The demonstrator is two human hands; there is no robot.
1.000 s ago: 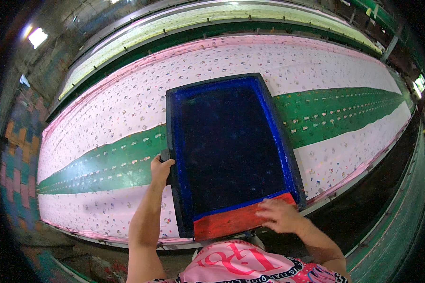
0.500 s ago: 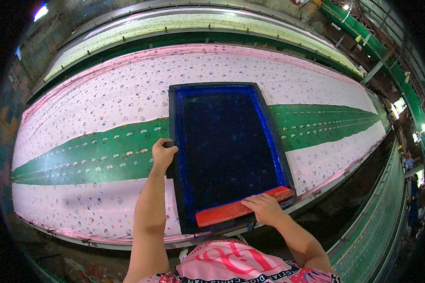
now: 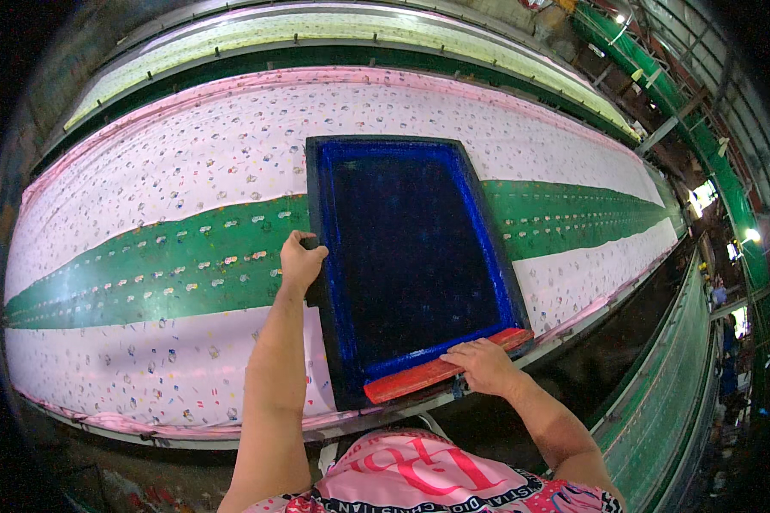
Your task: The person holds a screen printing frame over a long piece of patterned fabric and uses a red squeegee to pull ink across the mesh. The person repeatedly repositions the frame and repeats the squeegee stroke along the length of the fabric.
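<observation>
A large screen printing frame (image 3: 316, 197) with a dark border, bright blue inner edges and a nearly black mesh lies across the table. My left hand (image 3: 301, 261) is closed around a dark handle on the frame's left side. Along the frame's near end rests a long red squeegee (image 3: 402, 380), slightly slanted, its right end higher in the picture. My right hand (image 3: 485, 366) grips it right of its middle, fingers over the top. Beneath the frame, pink fabric (image 3: 188, 368) with small scattered prints covers the table on both sides of a green strip (image 3: 180, 265).
The long table's near edge (image 3: 180, 440) runs just in front of me. Beyond its far side stands another long table (image 3: 231, 64) with pale yellowish printed cloth. A green table (image 3: 659, 410) extends at the right, across a dark gap. Green beams (image 3: 701, 128) rise at upper right.
The squeegee has shifted slightly toward me against the frame, and more of the blue near edge shows above it. The whole view has moved a little. My left hand keeps its hold.
</observation>
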